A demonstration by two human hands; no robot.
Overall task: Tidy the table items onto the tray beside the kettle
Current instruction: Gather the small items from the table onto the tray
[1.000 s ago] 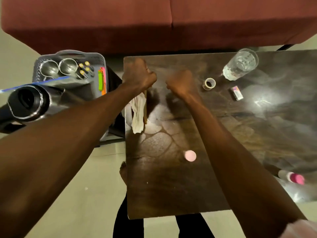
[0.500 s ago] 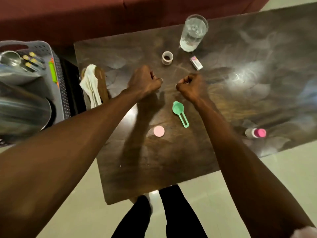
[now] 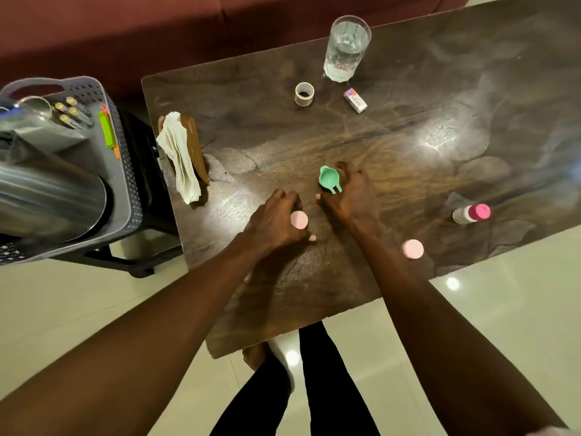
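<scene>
Dark marbled surface (image 3: 408,127) seen from above, red sofa (image 3: 157,26) along its far side, pale tiled floor (image 3: 78,309) below. To the left, on a black stand, a grey perforated tray (image 3: 124,171) carries a steel kettle (image 3: 47,202), a steel cup (image 3: 36,107), several yellow-capped markers (image 3: 70,113) and a green clip-like item (image 3: 107,129) against its right wall. Left hand (image 3: 276,221) is down at the surface's middle, fingers curled together around a pink disc-shaped lid (image 3: 298,219), thumb tip showing just below it; whether the lid is lifted or only touched cannot be told. Right hand (image 3: 350,196) sits just beside it, fingers curled on the handle of a green measuring scoop (image 3: 329,179), the bowl of the scoop poking out to the left of the knuckles. A second pink lid (image 3: 412,248) lies near the front edge, just right of the right forearm. A small bottle with a pink cap (image 3: 471,213) lies on its side further right. At the far side stand a glass of water (image 3: 345,48) and a roll of tape (image 3: 304,94), with a small white box (image 3: 355,100) between and slightly nearer. At the left edge, a stack of white napkins (image 3: 179,158) leans in a wooden holder (image 3: 195,146). Dark-trousered legs and a bare foot show beneath the near edge.
</scene>
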